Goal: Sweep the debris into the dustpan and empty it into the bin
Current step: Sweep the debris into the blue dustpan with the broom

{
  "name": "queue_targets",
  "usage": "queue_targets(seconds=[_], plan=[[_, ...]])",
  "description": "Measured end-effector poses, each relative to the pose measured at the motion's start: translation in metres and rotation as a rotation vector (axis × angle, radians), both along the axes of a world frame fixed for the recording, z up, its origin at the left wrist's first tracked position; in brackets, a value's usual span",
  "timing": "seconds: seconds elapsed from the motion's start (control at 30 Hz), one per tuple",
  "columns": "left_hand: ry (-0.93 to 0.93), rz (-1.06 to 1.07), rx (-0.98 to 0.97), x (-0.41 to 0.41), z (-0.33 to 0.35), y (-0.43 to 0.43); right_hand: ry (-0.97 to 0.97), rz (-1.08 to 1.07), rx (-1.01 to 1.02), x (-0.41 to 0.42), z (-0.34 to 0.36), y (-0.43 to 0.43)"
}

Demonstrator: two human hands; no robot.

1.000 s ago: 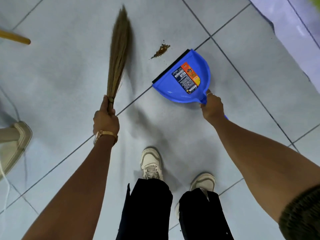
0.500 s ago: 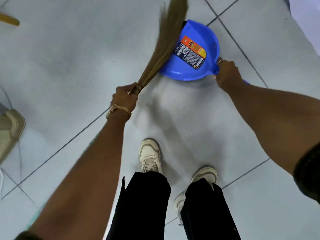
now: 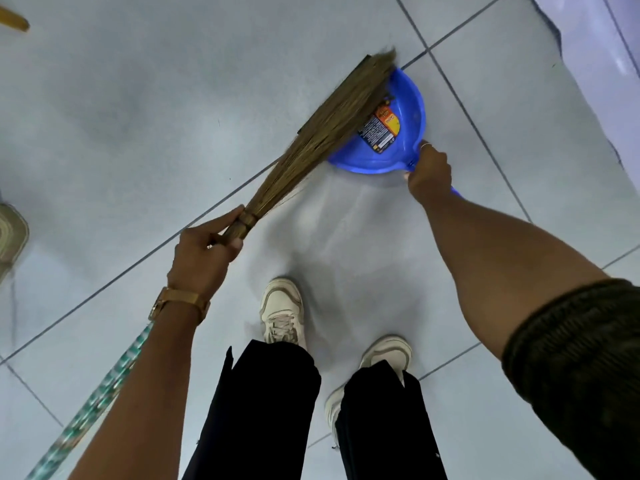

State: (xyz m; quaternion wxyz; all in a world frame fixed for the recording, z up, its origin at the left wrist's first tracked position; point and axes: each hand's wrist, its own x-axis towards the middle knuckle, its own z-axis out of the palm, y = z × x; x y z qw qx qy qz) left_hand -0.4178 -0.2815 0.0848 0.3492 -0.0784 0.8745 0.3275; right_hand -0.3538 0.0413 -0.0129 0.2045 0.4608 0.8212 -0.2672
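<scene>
The broom [image 3: 332, 119] bristles cover the front lip and left half of the blue dustpan [image 3: 407, 109], so any debris inside cannot be made out, and part of the sticker [image 3: 381, 129] is hidden too. The dustpan's handle is almost wholly hidden inside the right hand [image 3: 429, 171]. At the left edge of the frame a wooden stick [image 3: 14, 20] and a pale woven object [image 3: 10, 233] are cut off, as is the patterned broom handle [image 3: 93, 407] at lower left.

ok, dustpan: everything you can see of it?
Dustpan: bright blue, looks like glossy plastic, rounded back wall, black strip along its front lip. A printed label sits in the bowl. It rests on the tiled floor, right hand gripping its handle. Broom bristles lie across its mouth, hiding most of the inside.
</scene>
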Motion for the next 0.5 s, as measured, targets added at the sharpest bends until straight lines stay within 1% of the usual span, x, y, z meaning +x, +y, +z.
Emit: queue_targets(seconds=[0.13, 0.27, 0.37, 0.5], plan=[[0.100, 0.098, -0.018, -0.010, -0.013, -0.001, -0.007, -0.043, 0.004, 0.006, 0.001, 0.000], [0.078, 0.207, -0.008, -0.032, -0.042, 0.018, -0.043, -0.069, 0.007, 0.017, -0.003, 0.001], [0.005, 0.167, -0.085, -0.038, -0.057, 0.034, -0.053, -0.055, 0.013, 0.022, -0.007, 0.004], [-0.058, 0.008, -0.158, -0.022, -0.058, 0.043, -0.042, -0.034, 0.025, 0.023, -0.011, 0.009]])
